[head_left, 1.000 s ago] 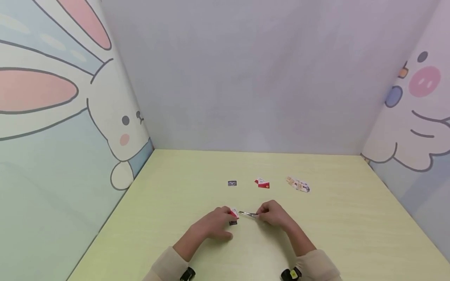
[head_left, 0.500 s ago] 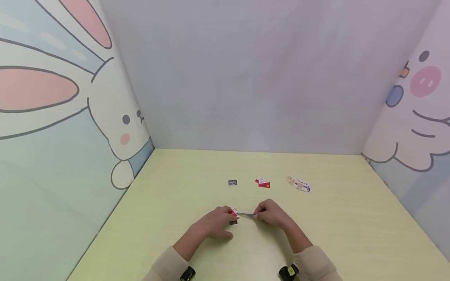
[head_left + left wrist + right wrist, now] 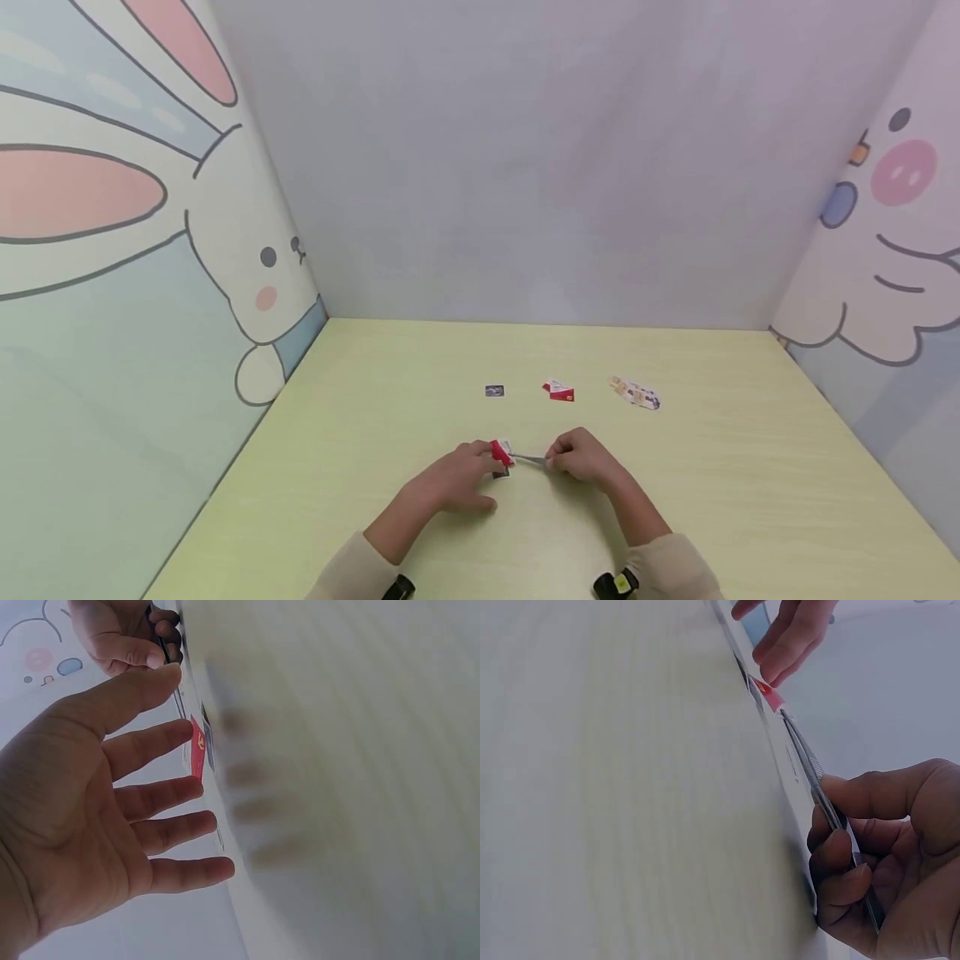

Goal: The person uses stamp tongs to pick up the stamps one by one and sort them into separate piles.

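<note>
My right hand [image 3: 583, 457] pinches a pair of metal tweezers [image 3: 802, 754] between thumb and fingers. Their tips meet the edge of a small red-and-white paper piece [image 3: 500, 452], perhaps a sticker or card. Beneath and in front of it lies a small dark picture piece [image 3: 501, 474], partly covered. On the left side, my left hand [image 3: 459, 479] reaches over the pieces with its fingertips at the red one. In the left wrist view its fingers [image 3: 161, 799] are spread and nearly straight. Whether they press on the paper cannot be told.
Farther back on the pale wooden table [image 3: 390, 367] lie a dark picture piece [image 3: 494, 391], a red-and-white pair [image 3: 560, 392] and an overlapping row of colourful pieces [image 3: 636, 393]. A grey backdrop and cartoon-printed side panels surround the table.
The tweezers' tips, apart from the red-and-white piece at first, have come together at its edge. That piece has shifted slightly right from under the left fingers. The left hand stays almost still.
</note>
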Motion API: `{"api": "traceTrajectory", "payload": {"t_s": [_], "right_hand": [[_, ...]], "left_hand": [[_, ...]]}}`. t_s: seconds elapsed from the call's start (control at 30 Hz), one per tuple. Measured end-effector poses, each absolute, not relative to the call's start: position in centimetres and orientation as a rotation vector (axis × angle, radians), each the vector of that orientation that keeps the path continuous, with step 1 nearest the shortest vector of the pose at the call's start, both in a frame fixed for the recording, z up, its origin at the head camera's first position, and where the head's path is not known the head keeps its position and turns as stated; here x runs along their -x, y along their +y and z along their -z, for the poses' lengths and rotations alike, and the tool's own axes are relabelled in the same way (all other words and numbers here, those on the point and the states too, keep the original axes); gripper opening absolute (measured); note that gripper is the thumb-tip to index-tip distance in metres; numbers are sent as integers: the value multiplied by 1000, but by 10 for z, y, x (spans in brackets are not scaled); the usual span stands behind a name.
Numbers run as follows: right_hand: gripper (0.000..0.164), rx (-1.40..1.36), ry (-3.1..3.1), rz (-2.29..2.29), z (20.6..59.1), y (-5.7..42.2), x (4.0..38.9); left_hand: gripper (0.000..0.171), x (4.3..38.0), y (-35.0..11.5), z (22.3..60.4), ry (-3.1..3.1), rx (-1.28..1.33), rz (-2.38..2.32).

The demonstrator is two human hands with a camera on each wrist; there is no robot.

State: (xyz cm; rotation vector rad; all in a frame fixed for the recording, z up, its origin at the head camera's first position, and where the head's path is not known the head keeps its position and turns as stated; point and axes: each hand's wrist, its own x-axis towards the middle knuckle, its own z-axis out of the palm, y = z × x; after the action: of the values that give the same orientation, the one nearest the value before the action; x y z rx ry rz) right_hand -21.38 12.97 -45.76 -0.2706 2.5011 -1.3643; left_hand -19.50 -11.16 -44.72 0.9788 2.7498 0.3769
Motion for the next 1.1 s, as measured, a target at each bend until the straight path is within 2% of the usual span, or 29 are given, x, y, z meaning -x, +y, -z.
{"api": "traceTrajectory", "payload": {"t_s": [1.1], "right_hand": [[7,96,2534,1401,455,151,214]], "left_hand": [[41,194,-109,449,2712,-1034,-291]]}}
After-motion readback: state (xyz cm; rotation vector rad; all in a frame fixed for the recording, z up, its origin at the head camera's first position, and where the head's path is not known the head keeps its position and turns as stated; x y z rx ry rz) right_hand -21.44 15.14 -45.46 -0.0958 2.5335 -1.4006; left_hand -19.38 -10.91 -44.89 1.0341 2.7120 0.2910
